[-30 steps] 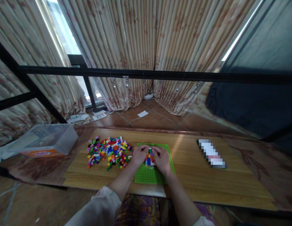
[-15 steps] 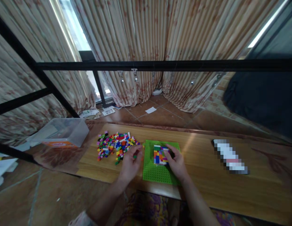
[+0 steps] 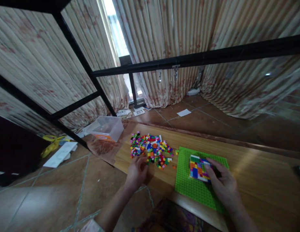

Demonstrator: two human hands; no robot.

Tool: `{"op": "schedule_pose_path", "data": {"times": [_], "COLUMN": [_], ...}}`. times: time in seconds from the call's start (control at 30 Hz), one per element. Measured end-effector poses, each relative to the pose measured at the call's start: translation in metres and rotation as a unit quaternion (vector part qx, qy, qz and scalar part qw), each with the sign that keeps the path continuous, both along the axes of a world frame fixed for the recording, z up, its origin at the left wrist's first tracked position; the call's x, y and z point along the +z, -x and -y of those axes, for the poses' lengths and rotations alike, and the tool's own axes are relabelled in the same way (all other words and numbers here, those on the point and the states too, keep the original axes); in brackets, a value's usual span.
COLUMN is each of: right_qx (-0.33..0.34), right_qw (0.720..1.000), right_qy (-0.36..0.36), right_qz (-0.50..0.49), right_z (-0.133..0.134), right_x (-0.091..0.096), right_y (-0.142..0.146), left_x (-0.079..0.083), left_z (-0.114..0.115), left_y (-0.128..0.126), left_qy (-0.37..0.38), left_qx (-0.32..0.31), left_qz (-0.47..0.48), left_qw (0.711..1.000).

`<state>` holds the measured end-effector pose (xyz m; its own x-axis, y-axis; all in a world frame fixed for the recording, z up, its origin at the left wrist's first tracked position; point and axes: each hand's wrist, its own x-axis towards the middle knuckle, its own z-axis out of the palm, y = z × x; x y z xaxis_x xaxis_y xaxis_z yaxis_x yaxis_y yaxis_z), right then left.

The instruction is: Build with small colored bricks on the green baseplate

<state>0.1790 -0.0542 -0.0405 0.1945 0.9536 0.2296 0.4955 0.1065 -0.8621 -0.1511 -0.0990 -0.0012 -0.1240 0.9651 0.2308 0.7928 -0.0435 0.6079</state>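
Note:
A green baseplate (image 3: 188, 187) lies on the wooden table (image 3: 256, 180). On it stands a small multicoloured block of bricks (image 3: 197, 168). My right hand (image 3: 224, 187) rests on the plate, its fingers spread and touching the right side of that block. A pile of loose coloured bricks (image 3: 150, 149) lies to the left of the plate. My left hand (image 3: 136, 172) is at the pile's near edge, fingers curled down onto the bricks; what they hold, if anything, is hidden.
A clear plastic box (image 3: 107, 128) sits at the table's left end. A black metal frame (image 3: 193, 58) crosses in front of curtains. Papers (image 3: 59, 154) and a yellow object (image 3: 52, 145) lie on the tiled floor at left.
My left hand has left the baseplate and moved left to the brick pile. My right hand stays at the built block. The view has swung to the left.

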Motion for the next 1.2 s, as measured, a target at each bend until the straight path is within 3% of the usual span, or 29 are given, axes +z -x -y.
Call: {"op": "schedule_pose_path", "data": {"times": [0.27,0.47,0.6,0.8,0.87,0.93,1.0,1.07,1.2], "right_qx": [-0.009,-0.005,-0.007,-0.050,-0.090,-0.115,-0.084,-0.004,0.060], "right_qw": [1.000,1.000,1.000,0.996,0.994,0.990,0.992,0.996,0.993], "right_qy": [0.025,0.025,0.017,0.002,-0.034,-0.075,-0.079,-0.045,-0.018], "right_qz": [-0.009,-0.008,-0.004,-0.077,-0.060,-0.032,-0.047,-0.073,-0.102], "right_z": [0.000,0.001,-0.001,0.002,0.010,0.022,0.037,0.050,0.065], "right_x": [-0.001,-0.005,-0.006,0.010,0.025,0.044,0.062,0.075,0.084], "right_y": [-0.001,-0.004,-0.003,0.001,0.007,0.018,0.034,0.052,0.078], "left_x": [0.004,0.012,0.015,0.023,0.030,0.038,0.046,0.055,0.068], "left_z": [-0.021,-0.039,-0.040,-0.035,-0.033,-0.030,-0.025,-0.018,-0.001], "left_y": [-0.011,-0.016,-0.016,-0.028,-0.039,-0.053,-0.069,-0.085,-0.113], "left_qy": [-0.027,-0.020,-0.029,-0.020,0.004,0.042,0.079,0.102,0.129], "left_qx": [0.000,-0.035,-0.041,-0.041,-0.050,-0.067,-0.082,-0.095,-0.113], "left_qz": [-0.031,-0.113,-0.088,0.097,0.216,0.336,0.417,0.457,0.499], "left_qw": [0.999,0.993,0.995,0.994,0.975,0.939,0.902,0.878,0.850]}}
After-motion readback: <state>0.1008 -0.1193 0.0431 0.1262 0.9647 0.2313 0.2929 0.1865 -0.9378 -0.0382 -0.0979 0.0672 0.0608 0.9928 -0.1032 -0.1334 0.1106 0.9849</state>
